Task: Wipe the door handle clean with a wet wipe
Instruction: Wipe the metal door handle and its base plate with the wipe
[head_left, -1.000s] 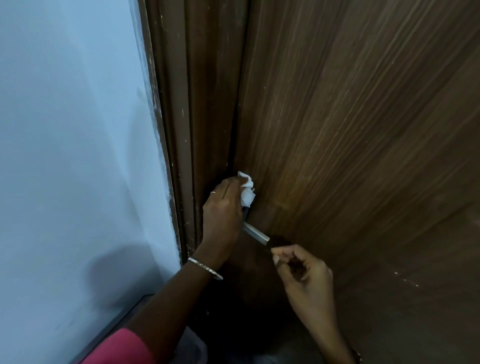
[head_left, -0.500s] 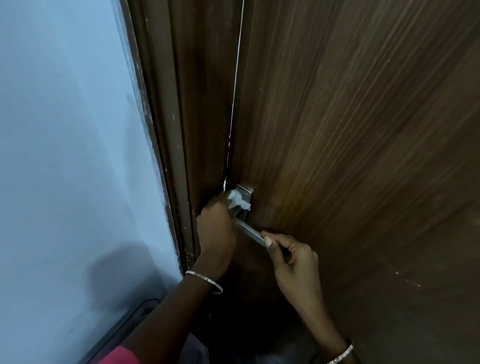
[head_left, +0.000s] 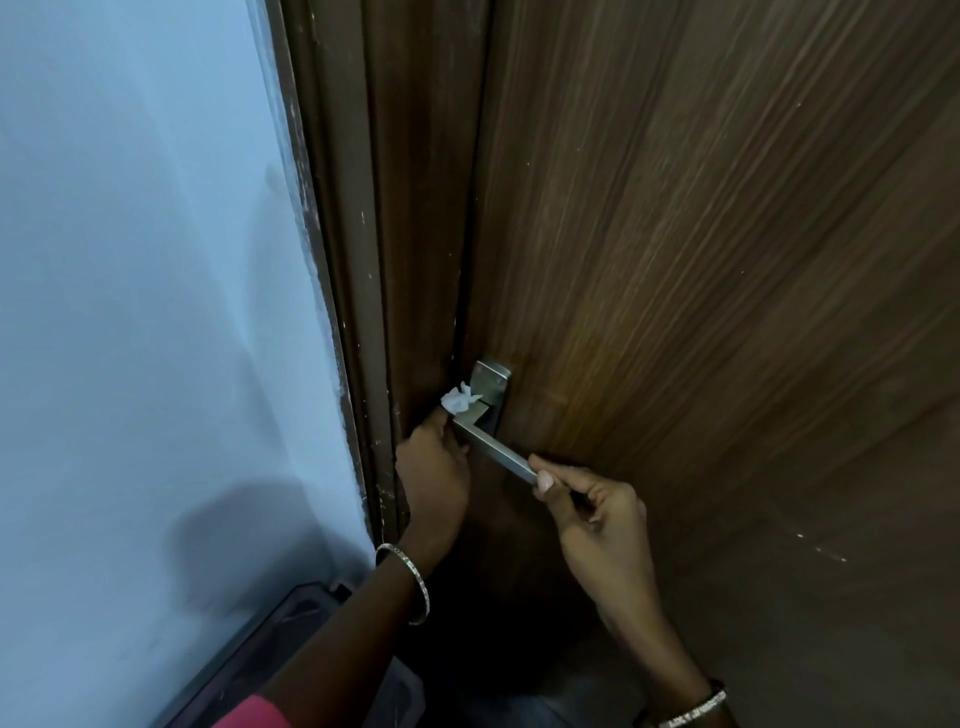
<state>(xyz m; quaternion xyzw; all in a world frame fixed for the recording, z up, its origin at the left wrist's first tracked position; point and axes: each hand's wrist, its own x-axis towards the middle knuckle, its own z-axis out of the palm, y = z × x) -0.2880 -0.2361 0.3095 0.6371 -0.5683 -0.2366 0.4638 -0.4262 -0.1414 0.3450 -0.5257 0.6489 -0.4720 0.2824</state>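
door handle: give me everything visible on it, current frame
The door handle is a squared lever in brushed, silver-looking metal on a rectangular backplate with rounded corners, mounted near the latch edge of the dark wood-grain door. In this view the lever runs down and to the right. The right hand pinches its free end between thumb and fingers. The left hand presses a crumpled white wet wipe against the lever's neck beside the plate. No dirt is discernible.

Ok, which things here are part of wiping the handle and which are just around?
Part of the job:
- silver metal lever door handle
- crumpled white wet wipe
- left hand, holding the wipe
- right hand, steadying the lever's tip
- brown wooden door

Just around:
- pale blue wall
- dark container by the floor
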